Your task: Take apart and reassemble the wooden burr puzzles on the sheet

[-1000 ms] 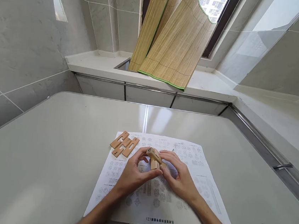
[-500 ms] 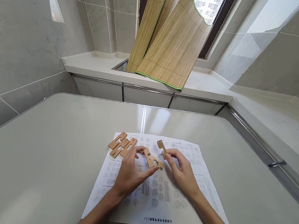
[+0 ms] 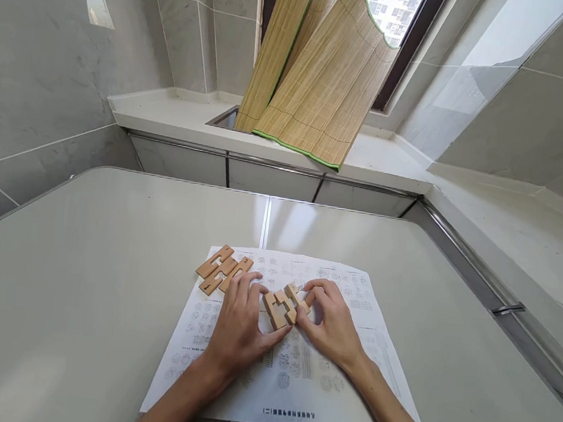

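Between my hands, low over the printed sheet, are several notched wooden puzzle pieces set side by side. My left hand grips the left ones, thumb at the near end and fingers at the far end. My right hand pinches another notched wooden puzzle piece against their right side. Whether the pieces interlock I cannot tell. Beyond my left hand lie three flat wooden pieces with slots and dark numerals, side by side; the nearest is partly covered by my fingers.
The sheet, printed with small diagrams, lies on a pale table with a centre seam. Behind the table runs a white ledge, where a folded bamboo mat leans before a window. Tiled walls stand at both sides.
My right hand has brought its piece left and down against the pieces in my left hand. The left-hand pieces have turned and now sit closer together. The camera view has shifted slightly.
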Action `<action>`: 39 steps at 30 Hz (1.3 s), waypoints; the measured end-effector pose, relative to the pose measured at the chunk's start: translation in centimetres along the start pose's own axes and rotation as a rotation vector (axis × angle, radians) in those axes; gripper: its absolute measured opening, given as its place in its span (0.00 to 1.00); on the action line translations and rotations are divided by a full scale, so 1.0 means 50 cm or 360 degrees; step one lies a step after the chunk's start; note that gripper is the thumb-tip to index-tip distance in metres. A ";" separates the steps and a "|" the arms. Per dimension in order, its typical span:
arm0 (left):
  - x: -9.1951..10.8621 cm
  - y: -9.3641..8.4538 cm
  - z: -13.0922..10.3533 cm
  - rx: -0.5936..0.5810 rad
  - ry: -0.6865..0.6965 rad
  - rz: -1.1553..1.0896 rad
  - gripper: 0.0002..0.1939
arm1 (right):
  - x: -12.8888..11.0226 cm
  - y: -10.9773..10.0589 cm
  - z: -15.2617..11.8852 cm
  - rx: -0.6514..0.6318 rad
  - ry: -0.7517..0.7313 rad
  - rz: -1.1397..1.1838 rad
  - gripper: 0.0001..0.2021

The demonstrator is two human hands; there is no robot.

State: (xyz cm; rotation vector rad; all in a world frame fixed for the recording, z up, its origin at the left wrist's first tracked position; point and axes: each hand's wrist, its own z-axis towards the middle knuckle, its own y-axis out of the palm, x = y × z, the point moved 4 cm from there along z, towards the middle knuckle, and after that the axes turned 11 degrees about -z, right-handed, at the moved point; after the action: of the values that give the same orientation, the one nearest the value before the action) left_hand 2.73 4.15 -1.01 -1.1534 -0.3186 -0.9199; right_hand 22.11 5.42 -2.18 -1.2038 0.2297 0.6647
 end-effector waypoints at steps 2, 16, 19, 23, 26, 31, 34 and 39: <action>-0.002 0.003 -0.002 -0.0076 0.0003 -0.0036 0.26 | -0.006 0.001 -0.003 -0.0015 -0.0060 -0.0012 0.08; 0.007 0.013 0.000 -0.0311 0.0026 -0.0340 0.24 | -0.038 0.005 -0.011 -0.0179 -0.0311 0.0048 0.07; 0.002 0.013 0.000 -0.0293 0.0021 -0.0369 0.28 | -0.032 0.005 -0.008 -0.0173 -0.0245 0.0086 0.11; 0.000 0.004 0.003 -0.0261 0.0038 -0.0309 0.31 | -0.023 0.006 -0.006 -0.0178 -0.0170 0.0138 0.17; -0.001 -0.025 -0.001 -0.0219 0.0054 -0.0226 0.31 | -0.023 0.005 -0.006 -0.0170 -0.0142 0.0168 0.19; -0.023 -0.115 -0.042 -0.0051 -0.0089 -0.0036 0.31 | -0.026 0.007 -0.008 -0.0143 -0.0136 0.0185 0.20; -0.047 -0.171 -0.081 0.0099 -0.0289 0.0113 0.31 | -0.024 0.010 -0.010 -0.0130 -0.0142 0.0192 0.20; -0.079 -0.222 -0.122 0.0214 -0.0548 0.0320 0.33 | -0.020 0.015 -0.012 -0.0155 -0.0138 0.0211 0.20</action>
State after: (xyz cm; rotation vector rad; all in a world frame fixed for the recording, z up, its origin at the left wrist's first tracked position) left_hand -9.50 -0.60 1.04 -1.1936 -0.5250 -0.5144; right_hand 20.99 4.64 -2.49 -1.2572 0.2076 0.8501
